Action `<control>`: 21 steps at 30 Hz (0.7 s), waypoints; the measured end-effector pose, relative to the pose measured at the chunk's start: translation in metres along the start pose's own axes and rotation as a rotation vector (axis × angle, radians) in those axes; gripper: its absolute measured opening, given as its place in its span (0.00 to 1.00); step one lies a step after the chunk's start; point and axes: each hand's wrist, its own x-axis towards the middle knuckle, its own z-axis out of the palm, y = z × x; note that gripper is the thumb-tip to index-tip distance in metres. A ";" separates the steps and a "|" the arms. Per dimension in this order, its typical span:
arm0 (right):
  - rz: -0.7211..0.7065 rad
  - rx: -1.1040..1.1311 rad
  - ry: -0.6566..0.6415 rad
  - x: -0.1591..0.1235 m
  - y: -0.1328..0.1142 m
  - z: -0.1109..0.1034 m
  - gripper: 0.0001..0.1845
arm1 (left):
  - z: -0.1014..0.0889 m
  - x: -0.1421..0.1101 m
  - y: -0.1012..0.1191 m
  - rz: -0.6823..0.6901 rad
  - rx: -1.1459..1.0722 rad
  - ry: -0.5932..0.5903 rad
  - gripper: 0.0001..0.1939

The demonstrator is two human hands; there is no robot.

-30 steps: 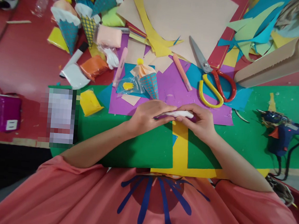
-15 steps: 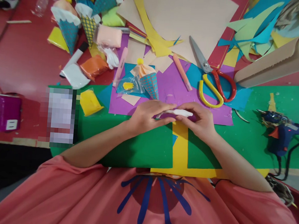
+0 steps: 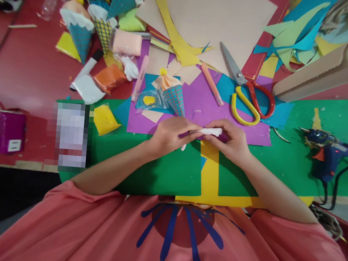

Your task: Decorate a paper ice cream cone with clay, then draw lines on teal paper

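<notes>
A strip of soft white modelling clay [image 3: 211, 131] stretches between my two hands above the purple sheet's lower edge. My left hand [image 3: 172, 135] pinches one end between thumb and fingers, and a thin white tail of it hangs below. The other end is gripped by my right hand [image 3: 232, 140], thumb under and fingers on top. Just beyond my hands lies a small paper cone [image 3: 175, 97] in blue with a grid pattern, topped with peach ruffles and a yellow ball. Beside it rests a clear plastic wrapper [image 3: 155, 100] holding a bit of yellow clay.
Scissors [image 3: 241, 81] with red and yellow handles lie right of centre, behind my right hand. A blue glue gun [image 3: 330, 155] with its cord stands at the right. Packs of clay, such as a yellow one [image 3: 106, 119], and several finished cones [image 3: 78, 28] sit at the left.
The white clay has shifted in my fingers: it looks narrower and rolled, and a tail now hangs below my left hand. Everything else stays put.
</notes>
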 end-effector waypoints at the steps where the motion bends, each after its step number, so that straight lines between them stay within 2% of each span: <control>1: -0.004 -0.014 0.003 0.000 0.000 0.000 0.11 | 0.000 0.000 0.000 0.005 0.008 0.002 0.11; 7: 0.023 -0.013 0.031 0.000 0.000 0.000 0.12 | 0.000 -0.001 0.002 -0.045 -0.010 -0.021 0.14; 13: 0.042 -0.016 0.001 0.000 0.001 0.001 0.15 | 0.003 0.000 0.002 -0.019 -0.054 0.020 0.10; 18: 0.004 -0.001 0.002 0.000 0.000 0.000 0.16 | 0.004 0.000 -0.001 -0.004 -0.063 0.047 0.07; 21: -0.026 -0.011 0.004 -0.001 0.000 0.000 0.13 | 0.003 -0.001 -0.001 0.006 -0.062 0.038 0.06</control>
